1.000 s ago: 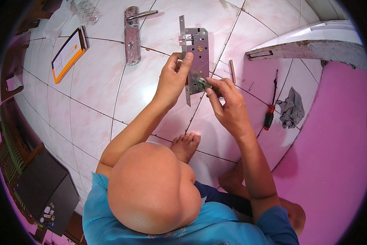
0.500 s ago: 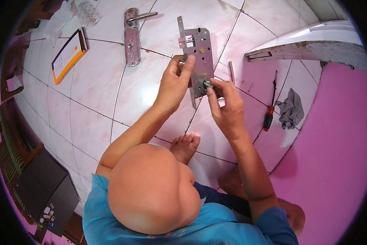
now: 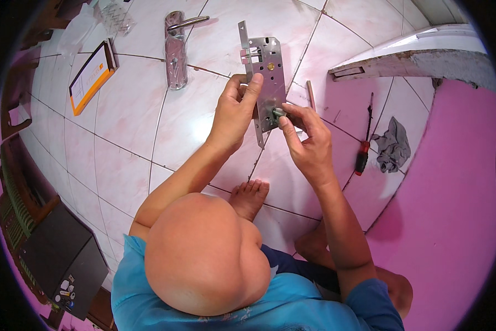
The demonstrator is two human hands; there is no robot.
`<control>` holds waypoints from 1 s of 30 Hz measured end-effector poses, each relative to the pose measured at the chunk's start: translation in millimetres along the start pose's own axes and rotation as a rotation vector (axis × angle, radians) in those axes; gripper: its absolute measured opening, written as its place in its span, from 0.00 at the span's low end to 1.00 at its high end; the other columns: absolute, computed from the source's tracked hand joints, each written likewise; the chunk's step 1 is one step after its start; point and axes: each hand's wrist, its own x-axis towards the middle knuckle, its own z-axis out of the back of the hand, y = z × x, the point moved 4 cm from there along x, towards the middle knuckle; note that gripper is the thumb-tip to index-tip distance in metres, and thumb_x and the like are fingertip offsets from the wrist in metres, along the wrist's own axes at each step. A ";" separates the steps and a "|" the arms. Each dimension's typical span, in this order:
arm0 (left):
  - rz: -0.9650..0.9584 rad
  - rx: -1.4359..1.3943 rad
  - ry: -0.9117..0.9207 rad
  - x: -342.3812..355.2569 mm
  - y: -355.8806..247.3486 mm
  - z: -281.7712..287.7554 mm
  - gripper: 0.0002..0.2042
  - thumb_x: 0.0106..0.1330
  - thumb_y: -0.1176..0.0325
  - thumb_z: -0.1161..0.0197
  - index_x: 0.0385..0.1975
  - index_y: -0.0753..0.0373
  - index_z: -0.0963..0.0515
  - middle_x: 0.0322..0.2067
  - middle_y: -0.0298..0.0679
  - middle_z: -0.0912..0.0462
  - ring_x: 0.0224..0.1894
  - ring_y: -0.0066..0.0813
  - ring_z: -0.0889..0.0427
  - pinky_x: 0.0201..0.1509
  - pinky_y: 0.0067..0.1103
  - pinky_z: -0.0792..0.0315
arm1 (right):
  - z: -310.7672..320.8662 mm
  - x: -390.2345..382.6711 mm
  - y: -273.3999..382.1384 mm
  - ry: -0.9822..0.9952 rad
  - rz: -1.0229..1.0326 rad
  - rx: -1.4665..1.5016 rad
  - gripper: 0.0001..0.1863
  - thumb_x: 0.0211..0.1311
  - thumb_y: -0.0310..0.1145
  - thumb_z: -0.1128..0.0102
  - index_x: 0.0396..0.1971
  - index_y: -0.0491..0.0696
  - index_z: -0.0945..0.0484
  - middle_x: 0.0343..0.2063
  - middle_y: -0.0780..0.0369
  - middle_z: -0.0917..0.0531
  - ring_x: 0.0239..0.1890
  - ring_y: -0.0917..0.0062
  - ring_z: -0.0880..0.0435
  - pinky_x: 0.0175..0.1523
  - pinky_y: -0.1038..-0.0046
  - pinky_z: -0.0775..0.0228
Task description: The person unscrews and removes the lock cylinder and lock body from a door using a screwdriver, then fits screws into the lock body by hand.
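A silver mortise lock case (image 3: 270, 87) with a long faceplate is held up above the tiled floor. My left hand (image 3: 232, 115) grips it by the faceplate side, with the thumb on its flat face. Between the thumb and fingers of my right hand (image 3: 312, 140) is a small metal lock cylinder (image 3: 279, 112), at the lower part of the case. The fingertips partly cover the cylinder, so how deep it sits in its hole is hidden.
A plastic-wrapped door handle plate (image 3: 176, 58) lies on the floor ahead, with an orange-and-white box (image 3: 92, 80) farther left. To the right are a red-and-black screwdriver (image 3: 362, 157), a grey cloth (image 3: 392, 146) and a worn door edge (image 3: 413, 67). My bare foot (image 3: 249, 198) is below.
My right hand has shifted very slightly against the lock case, and more of the cylinder shows between the fingers. My left hand keeps its hold. The whole view has drifted a little.
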 end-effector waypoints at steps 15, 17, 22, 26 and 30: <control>0.015 0.047 0.001 0.1 3.7 0.7 0.21 0.71 0.49 0.44 0.48 0.63 0.31 0.40 0.40 0.21 0.41 0.25 0.19 0.42 0.26 0.22 | -1.4 -1.3 -16.6 0.116 -0.185 0.226 0.13 0.64 0.28 0.38 0.46 0.39 0.22 0.37 0.58 0.18 0.42 0.75 0.15 0.48 0.76 0.24; 0.012 0.047 -0.009 -0.3 3.4 0.9 0.21 0.71 0.49 0.44 0.49 0.62 0.31 0.40 0.39 0.21 0.41 0.26 0.19 0.42 0.26 0.22 | -2.2 -1.8 -16.7 0.117 -0.193 0.252 0.13 0.64 0.27 0.39 0.46 0.39 0.22 0.38 0.59 0.17 0.42 0.76 0.15 0.49 0.76 0.25; 0.007 0.046 -0.024 -0.7 1.9 1.5 0.21 0.70 0.49 0.44 0.49 0.62 0.31 0.40 0.39 0.21 0.41 0.26 0.19 0.42 0.26 0.22 | -1.8 -1.9 -15.0 0.124 -0.164 0.263 0.13 0.64 0.26 0.40 0.47 0.40 0.23 0.38 0.60 0.18 0.43 0.76 0.16 0.50 0.76 0.25; 0.005 0.036 -0.025 -1.4 0.3 1.5 0.22 0.70 0.48 0.44 0.49 0.62 0.31 0.40 0.39 0.21 0.42 0.26 0.19 0.42 0.26 0.22 | -4.0 -4.3 -20.0 0.097 -0.151 0.253 0.14 0.63 0.25 0.40 0.48 0.40 0.24 0.39 0.59 0.18 0.41 0.76 0.16 0.49 0.76 0.25; -0.017 -0.007 -0.047 -2.3 -0.7 -0.7 0.20 0.70 0.50 0.42 0.44 0.63 0.30 0.32 0.36 0.23 0.33 0.20 0.24 0.33 0.22 0.28 | -4.6 -4.2 -20.4 0.082 -0.143 0.222 0.15 0.63 0.25 0.39 0.48 0.40 0.24 0.39 0.58 0.17 0.40 0.76 0.15 0.48 0.76 0.24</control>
